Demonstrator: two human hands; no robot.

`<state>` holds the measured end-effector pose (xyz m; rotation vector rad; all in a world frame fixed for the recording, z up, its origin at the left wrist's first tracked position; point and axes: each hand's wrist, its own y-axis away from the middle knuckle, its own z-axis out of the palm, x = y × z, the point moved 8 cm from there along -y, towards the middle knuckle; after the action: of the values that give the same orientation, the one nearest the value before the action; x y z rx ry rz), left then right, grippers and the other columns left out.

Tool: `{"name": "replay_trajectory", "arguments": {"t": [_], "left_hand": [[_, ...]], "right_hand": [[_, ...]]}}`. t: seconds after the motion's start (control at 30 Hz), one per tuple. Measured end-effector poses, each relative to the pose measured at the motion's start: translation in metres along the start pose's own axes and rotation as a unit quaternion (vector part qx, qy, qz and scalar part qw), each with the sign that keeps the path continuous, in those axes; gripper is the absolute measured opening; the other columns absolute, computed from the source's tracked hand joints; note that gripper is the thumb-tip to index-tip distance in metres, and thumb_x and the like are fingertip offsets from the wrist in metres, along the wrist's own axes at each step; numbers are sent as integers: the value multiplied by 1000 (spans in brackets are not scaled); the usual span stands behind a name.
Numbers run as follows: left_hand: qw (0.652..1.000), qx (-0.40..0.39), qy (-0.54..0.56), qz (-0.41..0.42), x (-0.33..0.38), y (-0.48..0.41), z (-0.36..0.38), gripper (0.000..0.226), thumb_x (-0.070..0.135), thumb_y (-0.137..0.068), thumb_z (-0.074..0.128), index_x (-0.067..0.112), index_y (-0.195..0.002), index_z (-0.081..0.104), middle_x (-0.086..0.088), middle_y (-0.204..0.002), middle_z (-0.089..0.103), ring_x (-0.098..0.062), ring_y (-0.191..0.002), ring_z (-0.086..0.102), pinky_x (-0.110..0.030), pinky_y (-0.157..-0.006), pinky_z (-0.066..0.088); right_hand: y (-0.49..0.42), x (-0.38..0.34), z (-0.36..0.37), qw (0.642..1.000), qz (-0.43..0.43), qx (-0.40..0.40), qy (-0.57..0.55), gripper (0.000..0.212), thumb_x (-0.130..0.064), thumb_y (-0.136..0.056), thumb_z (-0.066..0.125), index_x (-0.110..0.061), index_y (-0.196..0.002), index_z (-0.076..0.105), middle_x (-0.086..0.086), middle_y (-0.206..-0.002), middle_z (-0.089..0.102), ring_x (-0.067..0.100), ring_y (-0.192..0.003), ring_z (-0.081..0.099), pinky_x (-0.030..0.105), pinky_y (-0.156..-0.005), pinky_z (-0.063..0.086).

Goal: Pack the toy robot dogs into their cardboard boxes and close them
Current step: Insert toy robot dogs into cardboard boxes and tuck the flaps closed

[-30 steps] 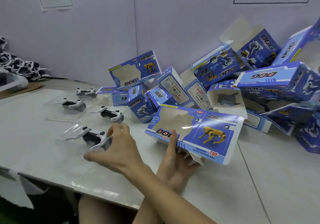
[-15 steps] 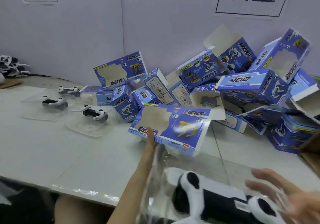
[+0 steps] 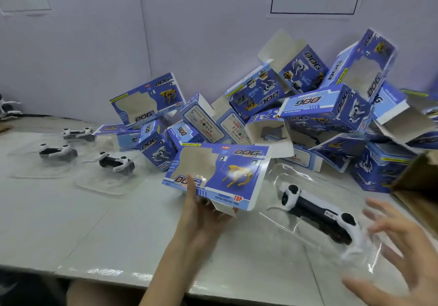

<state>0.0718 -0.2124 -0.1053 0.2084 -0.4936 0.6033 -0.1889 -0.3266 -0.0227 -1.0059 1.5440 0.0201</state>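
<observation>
My left hand (image 3: pixel 203 215) holds a blue windowed DOG box (image 3: pixel 220 170) from below, thumb over its front face; the box is tilted above the table with a bottom flap hanging loose. To its right, a black-and-white toy robot dog (image 3: pixel 315 213) lies in a clear plastic tray (image 3: pixel 284 225), low over the table. My right hand (image 3: pixel 403 246) is at the tray's near right end with fingers spread and straight; motion blur hides the exact contact.
Three more toy dogs in clear trays (image 3: pixel 58 151), (image 3: pixel 79 134), (image 3: pixel 116 162) sit on the left of the white table (image 3: pixel 106 234). Several empty blue boxes (image 3: pixel 331 109) are piled against the back wall. A brown carton (image 3: pixel 417 182) stands at the right edge.
My right hand took a dog in its tray from the left and carried it across to the right, where it is now low beside the box. My left hand kept hold of the box.
</observation>
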Motion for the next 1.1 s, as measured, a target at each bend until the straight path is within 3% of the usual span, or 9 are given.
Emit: {"name": "replay_trajectory", "arguments": {"t": [0.17, 0.33, 0.53, 0.63, 0.83, 0.9, 0.97, 1.03, 1.1], "left_hand": [[999, -24, -17, 13, 1, -3, -4, 77, 69, -87, 51, 19, -144, 50, -12, -147, 50, -35, -138, 44, -56, -118, 24], [997, -69, -40, -2, -3, -3, 0, 78, 71, -86, 51, 20, -145, 49, -12, -148, 49, -36, -137, 44, -59, -119, 21], [998, -38, -47, -31, -8, -2, -1, 89, 65, -71, 71, 15, -142, 52, -3, -147, 44, -29, -137, 39, -50, -120, 17], [997, -23, -71, -22, -5, -2, -3, 76, 64, -72, 70, 18, -130, 51, 0, -139, 38, -34, -139, 36, -51, -120, 17], [978, -30, -205, -31, -9, 6, 1, 80, 69, -76, 59, 23, -142, 53, -13, -140, 57, -39, -131, 50, -64, -112, 30], [980, -17, -197, -18, -6, 7, 2, 80, 69, -78, 59, 23, -142, 52, -14, -140, 57, -38, -131, 51, -62, -112, 33], [984, -12, -179, 5, -3, 8, 7, 70, 70, -80, 54, 27, -134, 57, -7, -127, 67, -28, -120, 62, -50, -100, 50], [979, 41, -198, 31, 4, 8, 1, 60, 72, -77, 54, 30, -119, 62, 3, -105, 76, -16, -97, 73, -35, -74, 60], [978, 15, -206, 8, 0, 11, 6, 67, 71, -83, 46, 28, -133, 58, -7, -121, 70, -27, -110, 68, -46, -87, 57]], "right_hand": [[-13, -9, 10, 995, -91, -16, 28, 74, -20, -38, 90, -19, -103, 56, -13, -146, 46, 3, -132, 48, 10, -103, 40], [-18, -17, 39, 993, -109, -39, 9, 73, -22, -42, 91, -16, -105, 55, -8, -148, 43, 13, -138, 45, 25, -109, 40], [-25, -22, 60, 991, -128, -42, 15, 68, -41, -47, 87, -21, -103, 54, -7, -152, 39, 12, -140, 42, 27, -108, 40], [-27, -18, 66, 989, -129, -68, 32, 69, -42, -48, 86, -20, -105, 53, -7, -153, 37, 13, -140, 42, 15, -106, 36], [-30, -9, 76, 988, -105, -112, 23, 84, -41, -52, 90, -38, -124, 47, -19, -155, 34, 7, -142, 38, 8, -107, 30], [-27, -3, 78, 986, -88, -138, -30, 89, -39, -59, 89, -40, -133, 42, -20, -153, 37, 6, -142, 38, 13, -111, 31], [-25, 3, 80, 979, -73, -149, -116, 78, -24, -73, 85, -37, -137, 42, -16, -152, 42, 11, -141, 42, 22, -112, 35], [-29, 8, 76, 980, -63, -105, -155, 62, -12, -81, 79, -32, -131, 48, -13, -149, 46, 16, -135, 50, 25, -107, 43], [-38, 13, 69, 990, -58, -32, -124, 55, -19, -75, 76, -33, -123, 53, -16, -141, 52, 14, -127, 56, 18, -95, 50]]}}
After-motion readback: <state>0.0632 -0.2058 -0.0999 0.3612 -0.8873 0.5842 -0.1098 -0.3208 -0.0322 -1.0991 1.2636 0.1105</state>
